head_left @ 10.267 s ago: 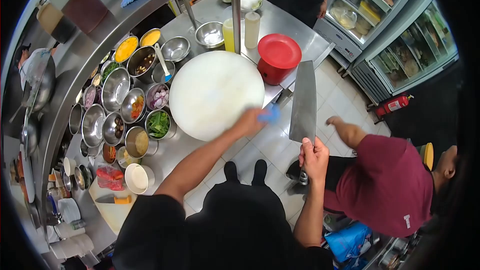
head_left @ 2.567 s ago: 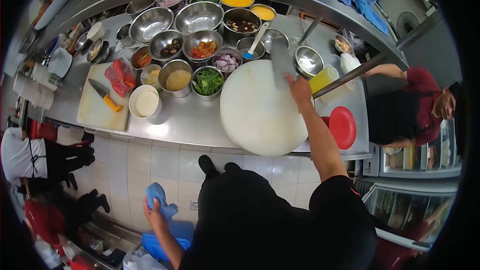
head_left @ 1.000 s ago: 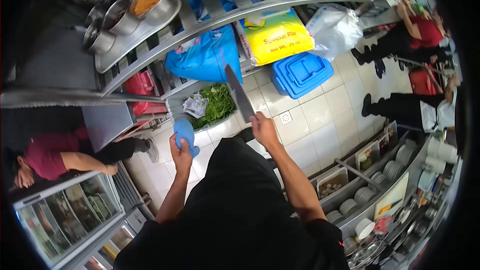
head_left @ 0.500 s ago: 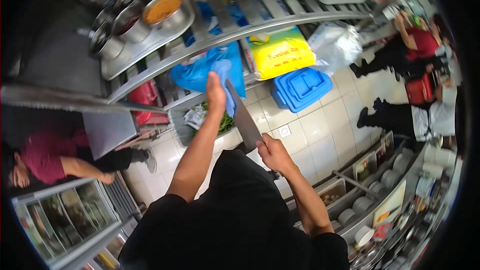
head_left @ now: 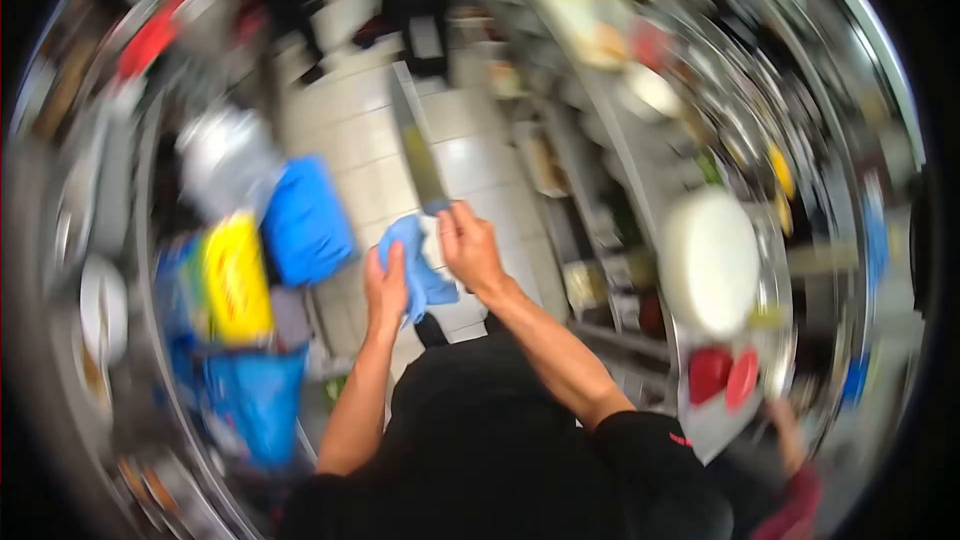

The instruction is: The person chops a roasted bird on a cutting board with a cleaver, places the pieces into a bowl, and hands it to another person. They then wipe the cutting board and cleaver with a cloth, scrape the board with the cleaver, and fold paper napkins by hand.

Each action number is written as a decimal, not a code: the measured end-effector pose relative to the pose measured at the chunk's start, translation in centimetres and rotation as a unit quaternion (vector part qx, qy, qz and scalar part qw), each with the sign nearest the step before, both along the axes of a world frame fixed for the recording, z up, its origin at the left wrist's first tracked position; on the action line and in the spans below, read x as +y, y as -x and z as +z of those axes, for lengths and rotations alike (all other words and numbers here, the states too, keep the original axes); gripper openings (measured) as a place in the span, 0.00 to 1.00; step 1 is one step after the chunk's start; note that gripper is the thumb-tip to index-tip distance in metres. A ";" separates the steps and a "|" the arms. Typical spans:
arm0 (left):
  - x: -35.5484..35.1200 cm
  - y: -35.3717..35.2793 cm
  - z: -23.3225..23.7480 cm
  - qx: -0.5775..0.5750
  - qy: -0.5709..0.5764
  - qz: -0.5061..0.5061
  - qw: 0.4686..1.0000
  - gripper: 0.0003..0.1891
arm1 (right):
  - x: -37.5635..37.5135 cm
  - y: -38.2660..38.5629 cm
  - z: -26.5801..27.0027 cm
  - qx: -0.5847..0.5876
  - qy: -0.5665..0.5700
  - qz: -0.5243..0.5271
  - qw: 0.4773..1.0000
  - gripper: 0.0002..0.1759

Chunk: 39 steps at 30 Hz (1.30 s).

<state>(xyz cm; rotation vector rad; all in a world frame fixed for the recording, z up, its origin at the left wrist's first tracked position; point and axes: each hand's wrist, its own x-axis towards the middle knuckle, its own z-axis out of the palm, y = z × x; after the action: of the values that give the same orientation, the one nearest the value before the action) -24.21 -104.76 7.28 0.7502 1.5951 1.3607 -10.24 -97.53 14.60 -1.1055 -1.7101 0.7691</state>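
In my right hand (head_left: 474, 248) is a large knife (head_left: 413, 135), gripped at the handle end, its long blade pointing away from me over the tiled floor. My left hand (head_left: 387, 285) is closed on a light blue cloth (head_left: 427, 275), which hangs down beside the palm. The cloth is close to the knife's handle but apart from the blade. Both hands are in front of my body, above the floor.
Shelving on the left carries a yellow bag (head_left: 236, 280), a blue bag (head_left: 255, 405) and a blue lidded box (head_left: 305, 220). To the right, a counter holds a round white board (head_left: 710, 262) and red containers (head_left: 709, 375). Co-workers stand ahead and at lower right. Motion blurs the edges.
My view and body have turned to the right, towards the aisle. The cloth, against the blade before, is now off it near the handle, and the knife points forward along the aisle.
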 end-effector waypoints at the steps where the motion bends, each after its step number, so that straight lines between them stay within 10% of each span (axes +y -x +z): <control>1: 1.7 -2.3 -0.3 0.143 0.002 -0.034 0.989 0.25 | 0.3 -3.4 0.8 -0.004 -0.008 -0.086 0.996 0.06; 9: 14.7 -27.4 5.3 0.025 -0.107 -0.375 0.921 0.29 | -10.4 -30.0 3.7 -0.111 -0.011 -0.442 0.890 0.02; 13: 21.0 -45.4 7.9 0.269 -0.398 -0.415 0.772 0.29 | -17.0 -36.5 3.6 -0.096 -0.025 -0.558 0.824 0.04; 17: 18.3 -60.3 0.6 0.555 -0.357 -0.444 0.606 0.26 | -21.9 -38.9 3.3 -0.066 0.039 -0.650 0.756 0.06; 19: 12.8 -61.0 1.8 0.455 -0.328 -0.597 0.573 0.24 | -23.3 -41.4 3.7 -0.082 0.041 -0.674 0.733 0.07; 23: 17.3 -64.9 3.9 0.285 -0.243 -0.636 0.675 0.17 | -25.4 -41.6 3.6 -0.020 0.074 -0.695 0.714 0.10; 26: 20.0 -73.4 5.1 0.267 -0.426 -0.502 0.704 0.19 | -25.3 -42.1 3.4 -0.037 0.060 -0.712 0.699 0.07; 29: 15.8 -73.7 -1.0 0.355 -0.449 -0.615 0.543 0.23 | -24.0 -42.7 3.4 -0.037 0.079 -0.722 0.687 0.07; 33: 13.3 -60.5 3.8 0.235 -0.379 -0.815 0.369 0.25 | -20.7 -45.2 2.9 -0.054 0.050 -0.708 0.703 0.20; 38: 23.1 -46.7 7.3 0.357 -0.180 -0.873 0.279 0.22 | -12.2 -49.1 2.1 -0.207 0.123 -0.640 0.730 0.31; 39: 24.9 -44.7 6.7 0.393 -0.149 -0.845 0.331 0.20 | -10.2 -49.7 0.7 -0.220 0.171 -0.624 0.730 0.31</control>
<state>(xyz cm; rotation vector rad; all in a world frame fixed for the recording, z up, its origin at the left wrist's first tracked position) 20.51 -79.81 14.00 2.4399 0.1306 -0.5650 39.44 -107.71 15.30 -2.4146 -0.7301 -0.1095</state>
